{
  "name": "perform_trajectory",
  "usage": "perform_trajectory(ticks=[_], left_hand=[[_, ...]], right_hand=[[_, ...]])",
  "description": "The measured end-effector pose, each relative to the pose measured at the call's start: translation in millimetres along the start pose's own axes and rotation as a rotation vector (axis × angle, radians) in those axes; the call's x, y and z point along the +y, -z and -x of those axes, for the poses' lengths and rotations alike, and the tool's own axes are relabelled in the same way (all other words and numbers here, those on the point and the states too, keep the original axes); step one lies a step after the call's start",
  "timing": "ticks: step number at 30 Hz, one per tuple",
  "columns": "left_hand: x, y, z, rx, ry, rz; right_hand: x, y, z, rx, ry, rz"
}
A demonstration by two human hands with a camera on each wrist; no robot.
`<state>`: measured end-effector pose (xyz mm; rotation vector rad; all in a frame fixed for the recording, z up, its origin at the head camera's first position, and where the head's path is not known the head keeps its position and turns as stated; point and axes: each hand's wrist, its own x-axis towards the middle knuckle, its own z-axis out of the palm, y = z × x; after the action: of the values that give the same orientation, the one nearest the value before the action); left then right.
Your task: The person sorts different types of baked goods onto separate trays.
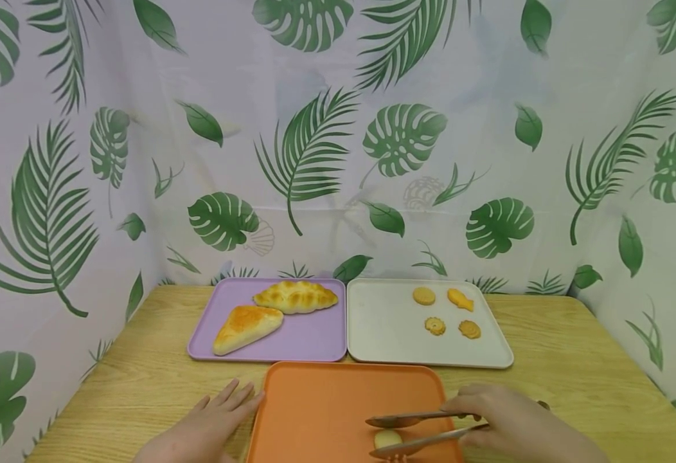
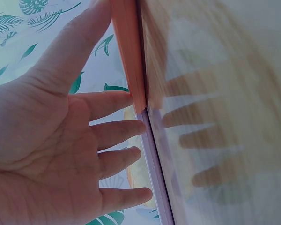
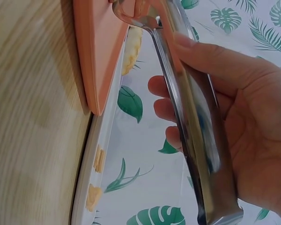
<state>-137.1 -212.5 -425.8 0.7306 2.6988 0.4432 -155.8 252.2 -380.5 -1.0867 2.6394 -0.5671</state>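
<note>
My right hand (image 1: 506,418) grips metal tongs (image 1: 425,444) over the right part of an orange tray (image 1: 320,405). Between the spread arms of the tongs lies a small round pale cookie (image 1: 387,440); whether the tips touch it I cannot tell. Just below, another small pinkish piece is mostly hidden behind the lower arm. The right wrist view shows thumb and fingers curled round the tongs (image 3: 196,126). At the tray's left edge, my left hand (image 1: 205,424) lies with fingers straight, touching the rim. In the left wrist view, that hand (image 2: 61,136) is spread, its thumb against the orange rim.
Behind the orange tray stands a purple tray (image 1: 309,341) with a triangular bread (image 1: 247,328) and a braided bread (image 1: 295,296). Beside it, a white tray (image 1: 384,328) bears several cookies, among them a fish-shaped cookie (image 1: 460,299). A leaf-printed curtain (image 1: 326,244) encloses the wooden table (image 1: 569,386).
</note>
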Motion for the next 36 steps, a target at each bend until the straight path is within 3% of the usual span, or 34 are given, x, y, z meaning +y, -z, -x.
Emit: perform_trajectory(ticks=[9,18,24,29,36], left_hand=[[0.4,0.8,0.3,0.001,-0.007,-0.005],[1.7,1.8,0.6,-0.004,0.0,0.011],[1.4,2.5,0.4,-0.014,0.006,0.025],[0.8,1.9,-0.8,-0.015,0.008,0.029],[-0.7,1.0,-0.7,-0.014,0.006,0.029]], right_hand=[[3.0,7.6,-6.3,0.043,0.017,0.004],[11.2,24.6,-4.8,0.198,0.077,0.071],[16.7,37.1,-7.9,0.246,0.035,0.128],[23.1,47.3,-13.9,0.333,0.028,0.222],[35.8,59.2,-27.5,0.305,-0.048,0.183]])
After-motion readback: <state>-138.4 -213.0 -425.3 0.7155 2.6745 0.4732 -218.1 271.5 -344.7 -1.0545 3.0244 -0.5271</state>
